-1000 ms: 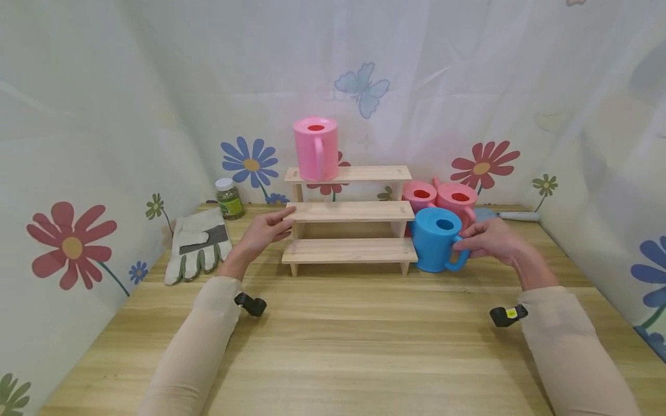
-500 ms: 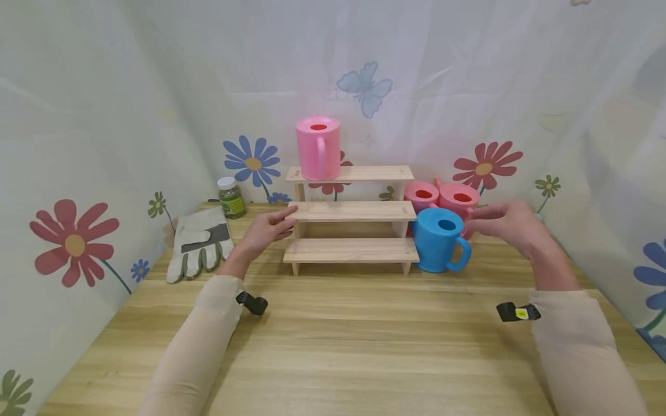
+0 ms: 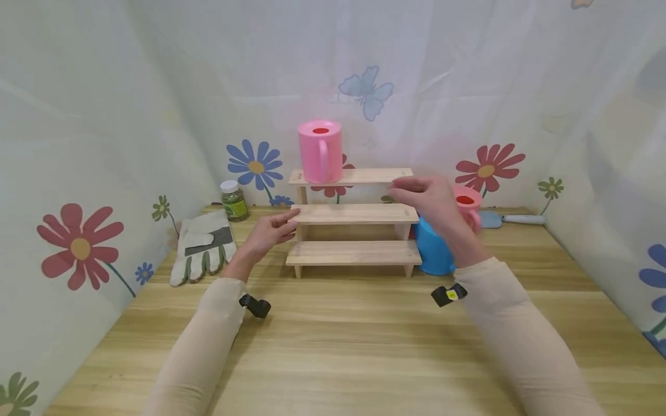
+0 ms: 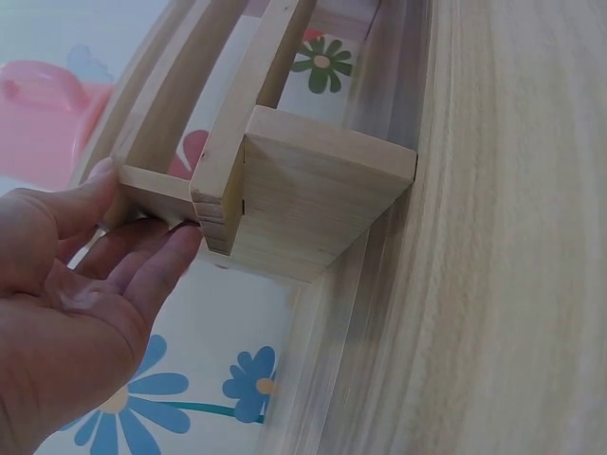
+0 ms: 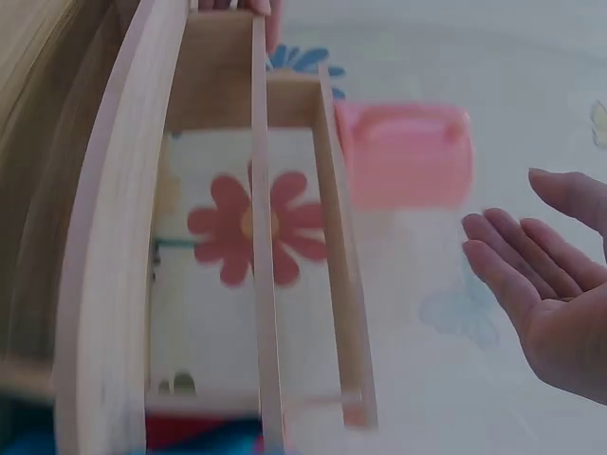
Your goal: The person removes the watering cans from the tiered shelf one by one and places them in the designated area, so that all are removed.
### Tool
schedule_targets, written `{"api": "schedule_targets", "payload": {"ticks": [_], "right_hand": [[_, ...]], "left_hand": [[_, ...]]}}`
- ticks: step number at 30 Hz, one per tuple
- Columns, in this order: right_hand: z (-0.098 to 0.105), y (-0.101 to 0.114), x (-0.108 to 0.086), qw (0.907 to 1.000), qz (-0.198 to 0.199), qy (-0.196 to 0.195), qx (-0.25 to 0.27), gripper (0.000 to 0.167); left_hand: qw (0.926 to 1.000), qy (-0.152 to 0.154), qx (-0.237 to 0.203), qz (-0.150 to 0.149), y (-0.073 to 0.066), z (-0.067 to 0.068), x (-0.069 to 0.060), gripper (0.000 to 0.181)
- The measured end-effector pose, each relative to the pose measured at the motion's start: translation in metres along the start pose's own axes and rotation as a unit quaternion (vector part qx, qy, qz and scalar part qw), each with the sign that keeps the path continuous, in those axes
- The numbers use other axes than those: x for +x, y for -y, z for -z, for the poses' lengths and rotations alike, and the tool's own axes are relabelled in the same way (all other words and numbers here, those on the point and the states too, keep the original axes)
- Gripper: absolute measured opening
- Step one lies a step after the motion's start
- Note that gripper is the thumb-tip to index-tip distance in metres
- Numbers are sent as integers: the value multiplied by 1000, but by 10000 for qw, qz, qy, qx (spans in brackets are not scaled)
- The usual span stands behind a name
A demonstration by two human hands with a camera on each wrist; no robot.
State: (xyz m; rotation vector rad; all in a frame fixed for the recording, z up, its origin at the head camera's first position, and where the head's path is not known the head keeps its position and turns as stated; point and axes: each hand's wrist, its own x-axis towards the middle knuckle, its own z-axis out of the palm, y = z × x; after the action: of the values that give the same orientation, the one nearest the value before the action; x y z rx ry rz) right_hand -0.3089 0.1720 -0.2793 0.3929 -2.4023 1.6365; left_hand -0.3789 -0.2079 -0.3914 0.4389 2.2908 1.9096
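Observation:
A three-tier wooden stand (image 3: 359,251) occupies the middle of the table. My left hand (image 3: 265,236) pinches the left end of its middle tier; the left wrist view has the thumb above the board and fingers below. On the top tier, toward the left, sits a pink mug (image 3: 310,155) with its handle facing me. My right hand (image 3: 432,202) hangs in the air by the stand's right end, holding nothing; in the right wrist view its fingers (image 5: 517,270) and thumb are apart. Behind that arm, the blue mug (image 3: 433,251) and a pink mug (image 3: 473,209) are partly hidden.
A small trowel (image 3: 524,219) lies at the back right. To the left are a white and grey work glove (image 3: 208,242) and a lidded jar (image 3: 235,203). Flower-printed curtains enclose the table on three sides.
My right hand has let go of the blue mug's handle, moved back to beside the pink mugs, then swung left toward the stand's top. My left hand has stayed on the stand.

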Motion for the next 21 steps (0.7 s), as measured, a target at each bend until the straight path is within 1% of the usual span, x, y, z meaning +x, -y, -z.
{"api": "schedule_targets", "payload": {"ticks": [2, 6, 11, 14, 18, 21], "right_hand": [[-20, 8, 14, 9995, 30, 76, 300, 46], [-56, 22, 41, 9982, 37, 66, 600, 42], [-90, 37, 70, 9957, 137, -171, 903, 45], [-105, 42, 82, 9965, 78, -437, 711, 49], [-119, 46, 94, 9958, -60, -836, 369, 55], [-125, 49, 100, 9940, -150, -999, 426, 54]], "left_hand": [[10000, 7, 24, 8, 1, 0, 0, 49], [10000, -1, 87, -16, 1, 0, 0, 50], [9998, -1, 173, -103, -1, 1, 0, 50], [9999, 30, 116, -121, 0, 1, 0, 50], [9998, 98, 60, -150, 2, 1, 1, 51], [9997, 125, 73, -171, 3, 2, 2, 51]]}}
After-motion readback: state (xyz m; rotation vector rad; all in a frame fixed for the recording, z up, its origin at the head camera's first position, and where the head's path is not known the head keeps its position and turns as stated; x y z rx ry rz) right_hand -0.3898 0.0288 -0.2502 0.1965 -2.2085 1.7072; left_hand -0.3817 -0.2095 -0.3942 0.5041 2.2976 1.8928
